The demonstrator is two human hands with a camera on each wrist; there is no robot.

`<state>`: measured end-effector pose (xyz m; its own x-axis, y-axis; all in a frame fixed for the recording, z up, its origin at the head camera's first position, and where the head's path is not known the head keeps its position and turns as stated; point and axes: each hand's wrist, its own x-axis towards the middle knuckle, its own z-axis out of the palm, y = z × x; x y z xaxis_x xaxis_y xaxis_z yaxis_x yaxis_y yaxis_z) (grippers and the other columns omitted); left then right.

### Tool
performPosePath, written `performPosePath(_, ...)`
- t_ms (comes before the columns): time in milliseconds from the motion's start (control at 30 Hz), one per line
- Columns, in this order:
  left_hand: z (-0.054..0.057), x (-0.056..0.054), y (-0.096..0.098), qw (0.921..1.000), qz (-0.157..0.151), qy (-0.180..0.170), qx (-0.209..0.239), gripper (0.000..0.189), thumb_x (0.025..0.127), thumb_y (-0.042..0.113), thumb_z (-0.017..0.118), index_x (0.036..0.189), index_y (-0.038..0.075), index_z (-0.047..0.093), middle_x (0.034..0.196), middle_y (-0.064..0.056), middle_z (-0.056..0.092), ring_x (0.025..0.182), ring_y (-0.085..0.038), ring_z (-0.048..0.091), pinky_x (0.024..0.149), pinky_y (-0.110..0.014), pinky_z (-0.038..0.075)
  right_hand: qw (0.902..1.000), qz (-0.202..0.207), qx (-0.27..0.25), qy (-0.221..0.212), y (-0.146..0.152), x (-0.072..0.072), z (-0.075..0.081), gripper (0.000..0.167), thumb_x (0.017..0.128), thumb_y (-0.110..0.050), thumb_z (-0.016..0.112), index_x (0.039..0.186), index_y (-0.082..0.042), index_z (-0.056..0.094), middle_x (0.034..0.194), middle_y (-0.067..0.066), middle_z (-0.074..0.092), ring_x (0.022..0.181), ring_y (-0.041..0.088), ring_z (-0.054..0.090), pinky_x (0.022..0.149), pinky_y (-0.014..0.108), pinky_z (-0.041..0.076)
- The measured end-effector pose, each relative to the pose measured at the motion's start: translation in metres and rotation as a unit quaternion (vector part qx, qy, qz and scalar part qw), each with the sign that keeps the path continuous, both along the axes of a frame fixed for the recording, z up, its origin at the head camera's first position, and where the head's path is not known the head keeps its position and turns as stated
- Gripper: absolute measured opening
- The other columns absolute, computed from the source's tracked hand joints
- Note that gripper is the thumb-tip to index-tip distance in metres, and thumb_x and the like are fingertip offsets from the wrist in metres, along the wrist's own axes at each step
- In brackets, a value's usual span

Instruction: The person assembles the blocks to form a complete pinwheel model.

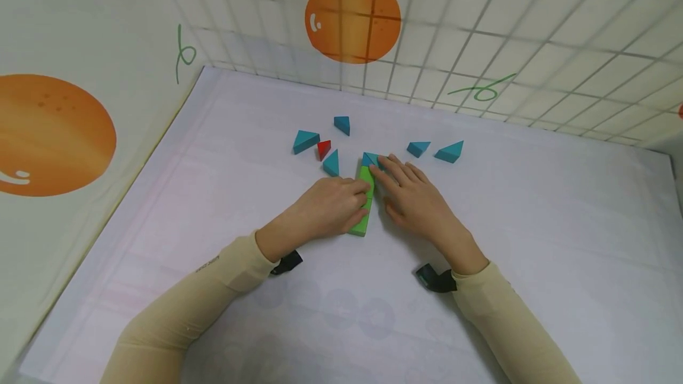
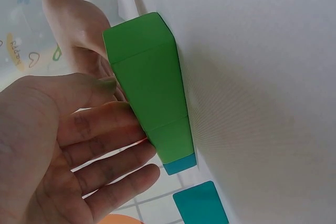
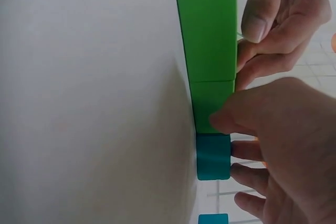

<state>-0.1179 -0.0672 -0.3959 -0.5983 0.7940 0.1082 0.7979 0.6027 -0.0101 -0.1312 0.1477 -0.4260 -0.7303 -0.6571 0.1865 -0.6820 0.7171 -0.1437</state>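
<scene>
The counter's (image 1: pixel 155 206) left edge lies at 9 o'clock, well apart. Three loose blue blocks (image 1: pixel 305 141) and a red block (image 1: pixel 324 150) sit toward 11–12 o'clock from the left hand (image 1: pixel 333 209). Left hand: relaxed, fingers touching the green row (image 1: pixel 369 200) at 3 o'clock. Row axis: 6 to 12 o'clock, blue end (image 1: pixel 368 159) at 12. Right hand (image 1: pixel 418 203): extended fingers, nearer the blue end. Counter extends toward 3 o'clock.
</scene>
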Motion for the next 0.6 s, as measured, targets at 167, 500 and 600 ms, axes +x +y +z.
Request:
performPosePath(167,0.0,0.0,-0.001,1.0,0.002,0.0,0.002,0.026,0.093,0.029,0.065,0.102,0.006,0.076,0.117,-0.005,0.068,0.096,-0.018,0.069,0.082,-0.027,0.057,1.0,0.002,-0.001,-0.003,-0.002,0.0,0.001,0.064,0.088,-0.012,0.067,0.146,-0.004,0.042,0.152,0.017,0.039,0.143,0.036,0.035,0.114,0.052,0.033)
performPosePath(500,0.0,0.0,-0.002,0.9998,0.004,-0.011,0.013,0.025,0.092,0.028,0.068,0.101,0.006,0.076,0.116,-0.006,0.069,0.095,-0.018,0.069,0.081,-0.027,0.057,0.9986,-0.04,0.004,-0.035,0.016,-0.009,0.015,0.058,0.094,-0.015,0.058,0.148,-0.006,0.04,0.156,0.016,0.034,0.147,0.034,0.028,0.119,0.051,0.024)
performPosePath(600,0.0,0.0,-0.001,0.9996,0.002,-0.021,0.021,0.024,0.092,0.027,0.068,0.099,0.005,0.076,0.115,-0.006,0.068,0.093,-0.018,0.068,0.079,-0.027,0.057,0.9963,-0.074,0.002,-0.044,0.03,-0.014,0.018,0.055,0.096,-0.016,0.057,0.147,-0.006,0.042,0.155,0.016,0.035,0.147,0.036,0.027,0.119,0.052,0.023)
